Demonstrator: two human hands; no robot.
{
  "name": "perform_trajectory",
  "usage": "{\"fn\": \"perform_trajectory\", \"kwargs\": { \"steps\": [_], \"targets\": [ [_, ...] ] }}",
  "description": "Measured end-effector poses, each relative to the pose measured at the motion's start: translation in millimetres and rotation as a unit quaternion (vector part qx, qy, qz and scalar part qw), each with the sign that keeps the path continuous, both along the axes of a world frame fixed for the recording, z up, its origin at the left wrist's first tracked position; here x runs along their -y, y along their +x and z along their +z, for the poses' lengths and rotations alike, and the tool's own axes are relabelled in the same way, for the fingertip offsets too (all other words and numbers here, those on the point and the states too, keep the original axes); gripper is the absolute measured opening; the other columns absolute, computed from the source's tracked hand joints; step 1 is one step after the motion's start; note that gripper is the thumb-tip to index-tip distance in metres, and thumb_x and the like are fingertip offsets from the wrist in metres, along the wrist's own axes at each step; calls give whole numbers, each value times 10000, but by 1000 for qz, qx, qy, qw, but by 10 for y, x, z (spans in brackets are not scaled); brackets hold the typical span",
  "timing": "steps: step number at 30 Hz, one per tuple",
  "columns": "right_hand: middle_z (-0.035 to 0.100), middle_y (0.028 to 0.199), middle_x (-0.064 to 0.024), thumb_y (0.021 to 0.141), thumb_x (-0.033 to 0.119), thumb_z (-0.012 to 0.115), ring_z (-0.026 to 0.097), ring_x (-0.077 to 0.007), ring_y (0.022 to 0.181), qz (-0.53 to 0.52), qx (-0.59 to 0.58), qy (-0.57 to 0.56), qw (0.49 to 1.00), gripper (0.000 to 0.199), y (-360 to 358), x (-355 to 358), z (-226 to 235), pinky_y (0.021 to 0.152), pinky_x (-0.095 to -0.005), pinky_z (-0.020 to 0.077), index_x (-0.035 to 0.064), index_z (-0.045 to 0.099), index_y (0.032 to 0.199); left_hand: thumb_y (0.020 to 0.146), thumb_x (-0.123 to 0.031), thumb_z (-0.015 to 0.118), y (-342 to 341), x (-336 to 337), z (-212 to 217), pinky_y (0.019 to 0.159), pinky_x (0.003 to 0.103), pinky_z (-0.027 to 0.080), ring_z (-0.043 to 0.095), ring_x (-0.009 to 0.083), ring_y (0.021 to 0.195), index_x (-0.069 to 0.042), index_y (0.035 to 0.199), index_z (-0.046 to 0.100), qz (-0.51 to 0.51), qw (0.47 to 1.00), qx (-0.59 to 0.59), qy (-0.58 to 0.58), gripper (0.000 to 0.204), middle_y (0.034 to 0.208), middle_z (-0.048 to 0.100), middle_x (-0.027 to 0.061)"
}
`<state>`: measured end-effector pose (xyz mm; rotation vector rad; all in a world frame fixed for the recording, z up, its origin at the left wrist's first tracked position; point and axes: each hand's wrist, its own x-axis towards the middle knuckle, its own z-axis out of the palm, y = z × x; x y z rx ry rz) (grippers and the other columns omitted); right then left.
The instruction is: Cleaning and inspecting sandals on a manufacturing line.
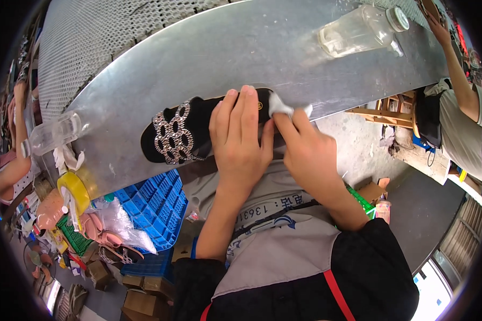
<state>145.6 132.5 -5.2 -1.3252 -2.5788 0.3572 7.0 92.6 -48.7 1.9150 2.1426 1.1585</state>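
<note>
A black sandal point(190, 134) lies at the tabletop's point(241, 48) near edge. The left hand point(238, 136) presses it flat, fingers together, steadying it, while the right hand point(305, 152) pinches a white cloth point(279, 106) against its heel.

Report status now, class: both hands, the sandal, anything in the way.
Left hand pressing down on black sandal. Right hand pinching white cloth at its heel end. Clear bottle lies well apart.
</note>
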Motion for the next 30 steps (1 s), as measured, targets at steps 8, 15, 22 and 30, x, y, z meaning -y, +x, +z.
{"fn": "perform_trajectory", "kwargs": {
  "steps": [8, 15, 22, 30],
  "targets": [
    [576, 935, -141, 864, -79, 609, 625, -382, 719, -16, -177, -6, 984, 459, 378, -115, -96, 589, -428, 519, 53, 610, 1304, 833, -89, 762, 29, -9, -87, 1066, 513, 433, 534, 398, 1294, -135, 1175, 742, -8, 998, -51, 29, 345, 1385, 608, 173],
    [583, 896, -128, 902, -61, 600, 612, -350, 683, 5, -242, 8, 970, 317, 331, -529, -277, 571, -395, 503, 38, 635, 1201, 826, -84, 757, -2, -4, -90, 1049, 518, 442, 542, 399, 1277, -156, 1128, 757, -19, 995, -96, 31, 310, 1387, 604, 172],
    [586, 844, -91, 877, -47, 618, 583, -316, 613, 22, -253, 26, 967, 310, 309, -677, -414, 530, -367, 481, 64, 668, 1161, 853, -77, 669, 17, -12, -95, 1034, 527, 463, 554, 399, 1265, -168, 1110, 729, -16, 993, -115, 31, 279, 1357, 617, 189],
    [584, 831, -79, 851, -55, 631, 563, -274, 563, 20, -253, 51, 966, 319, 303, -679, -450, 490, -344, 455, 70, 681, 1140, 831, -84, 760, 21, -5, -76, 1070, 498, 431, 537, 387, 1292, -189, 1153, 761, -15, 993, -113, 7, 339, 1396, 600, 169]
  ]
}}
